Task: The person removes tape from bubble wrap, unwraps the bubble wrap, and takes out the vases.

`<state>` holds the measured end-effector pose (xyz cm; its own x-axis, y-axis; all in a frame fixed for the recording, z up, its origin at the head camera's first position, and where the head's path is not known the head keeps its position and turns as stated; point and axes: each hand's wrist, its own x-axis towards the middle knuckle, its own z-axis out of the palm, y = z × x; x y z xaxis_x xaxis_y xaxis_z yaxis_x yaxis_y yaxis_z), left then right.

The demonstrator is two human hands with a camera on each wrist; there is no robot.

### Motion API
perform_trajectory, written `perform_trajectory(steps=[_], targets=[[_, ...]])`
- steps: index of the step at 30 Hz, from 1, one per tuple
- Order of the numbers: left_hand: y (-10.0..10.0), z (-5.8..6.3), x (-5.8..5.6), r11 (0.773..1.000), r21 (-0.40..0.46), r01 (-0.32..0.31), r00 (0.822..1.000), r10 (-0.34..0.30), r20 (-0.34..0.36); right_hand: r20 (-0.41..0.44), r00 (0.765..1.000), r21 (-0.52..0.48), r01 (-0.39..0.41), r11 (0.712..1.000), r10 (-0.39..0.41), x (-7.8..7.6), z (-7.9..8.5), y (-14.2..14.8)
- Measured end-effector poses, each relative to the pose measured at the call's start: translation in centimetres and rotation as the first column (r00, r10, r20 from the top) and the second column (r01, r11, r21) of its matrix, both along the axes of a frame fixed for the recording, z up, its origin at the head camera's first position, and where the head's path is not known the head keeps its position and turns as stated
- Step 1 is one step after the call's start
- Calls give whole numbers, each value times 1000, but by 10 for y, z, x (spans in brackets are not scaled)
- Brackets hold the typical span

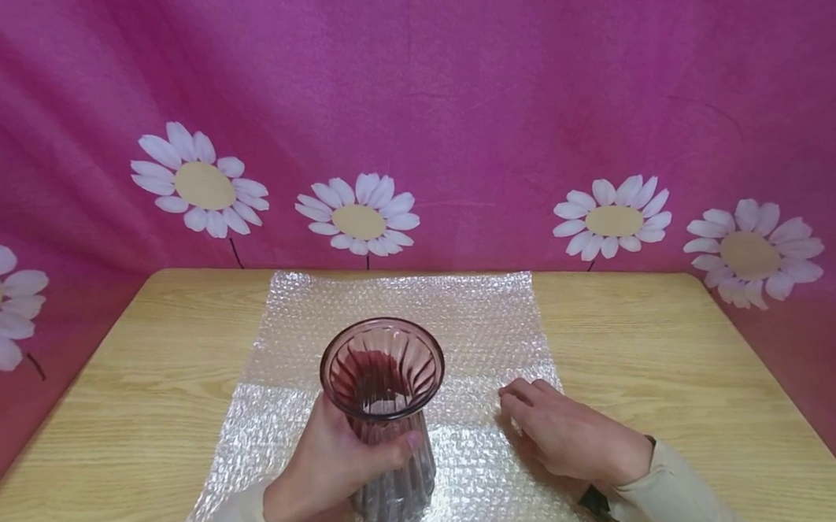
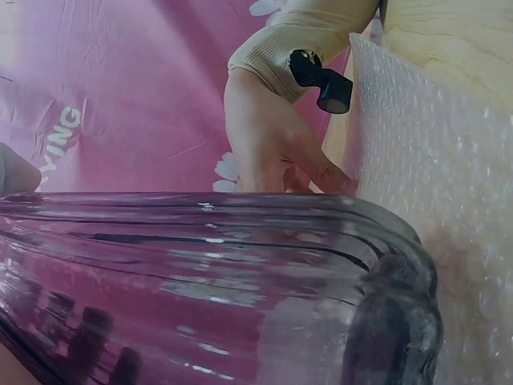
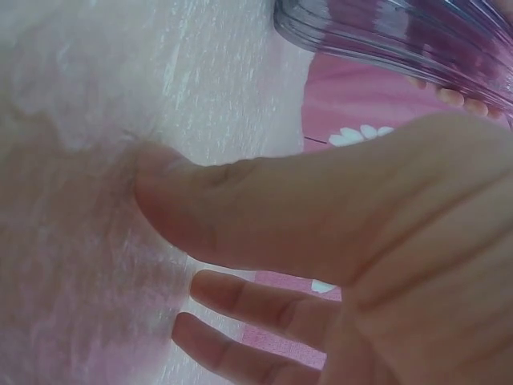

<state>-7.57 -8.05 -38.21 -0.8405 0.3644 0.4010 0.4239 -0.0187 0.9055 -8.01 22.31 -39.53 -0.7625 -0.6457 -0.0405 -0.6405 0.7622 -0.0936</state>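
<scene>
A purple-tinted, ribbed glass vase (image 1: 401,486) with a flared rim stands nearly upright over a sheet of bubble wrap (image 1: 464,322). My left hand (image 1: 329,463) grips it below the rim, thumb across the near side and the other fingers behind the glass. Whether its base touches the wrap I cannot tell. To the right, my right hand (image 1: 576,434) rests at the right edge of the wrap, holding nothing. In the right wrist view its thumb (image 3: 240,208) is extended and the fingertips touch the wrap's surface.
The wrap lies flat on a wooden table (image 1: 642,336), reaching to its back edge. Around the table hangs a pink cloth (image 1: 467,116) printed with white daisies. A black strap (image 1: 594,504) is on my right wrist.
</scene>
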Motion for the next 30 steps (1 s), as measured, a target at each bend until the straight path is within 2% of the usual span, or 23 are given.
perform_trajectory(steps=[9, 16, 22, 30], targets=[[1, -1, -1, 1000, 19, 10, 1000, -10, -8, -32, 999, -5, -18, 1000, 18, 0, -1, 0], [3, 2, 2, 1000, 12, -2, 999, 3, -49, -27, 999, -12, -21, 1000, 20, 0, -1, 0], [3, 2, 1, 1000, 13, 19, 997, -17, -80, -26, 999, -15, -21, 1000, 21, 0, -1, 1], [3, 1, 2, 995, 83, 63, 995, -55, -88, -69, 997, -22, -43, 999, 42, 0, -3, 1]])
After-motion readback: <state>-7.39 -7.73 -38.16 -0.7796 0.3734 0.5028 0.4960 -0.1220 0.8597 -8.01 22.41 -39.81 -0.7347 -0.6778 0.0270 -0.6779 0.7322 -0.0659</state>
